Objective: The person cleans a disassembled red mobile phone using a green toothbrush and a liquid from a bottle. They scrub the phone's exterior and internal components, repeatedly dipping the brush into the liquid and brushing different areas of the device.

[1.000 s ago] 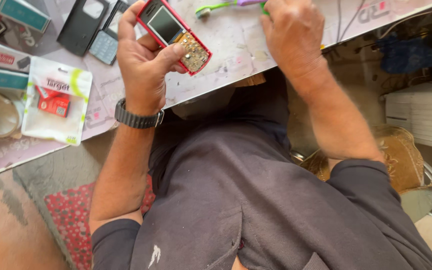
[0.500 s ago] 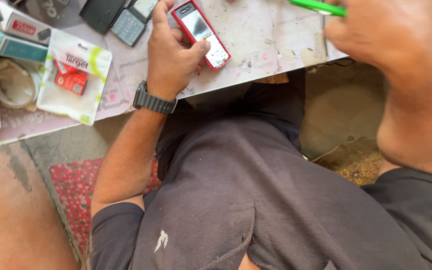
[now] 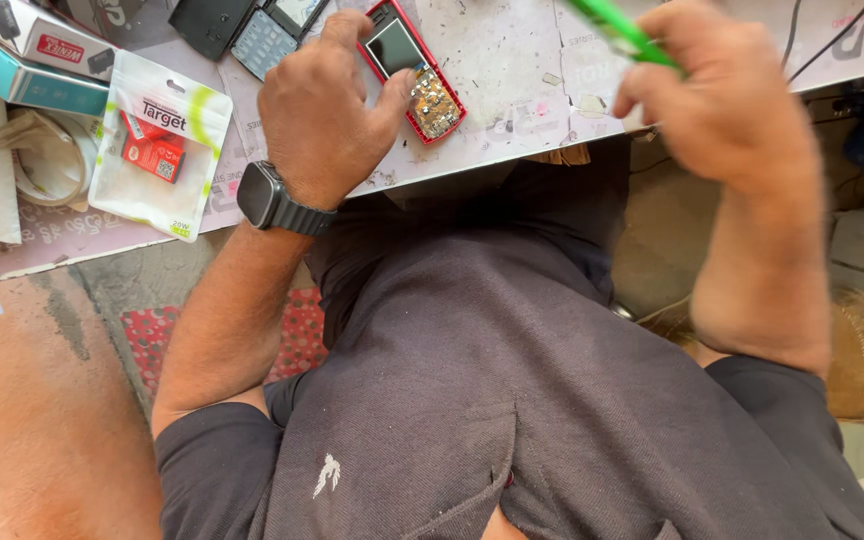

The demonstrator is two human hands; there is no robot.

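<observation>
Red phone [image 3: 410, 68], keypad cover off, lies on our bench [image 3: 512, 60]; left hand [image 3: 327, 115] pinches its edges. Right hand [image 3: 727, 105] clenches a green tool [image 3: 617, 30]. Light, stiff, with fragile contacts, we judge.

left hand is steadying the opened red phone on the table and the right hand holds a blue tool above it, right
Not quite. The tool in the right hand is green, not blue, as the head view shows. The rest stands: the left hand steadies the opened red phone on the table, and the right hand holds the tool above it.
</observation>
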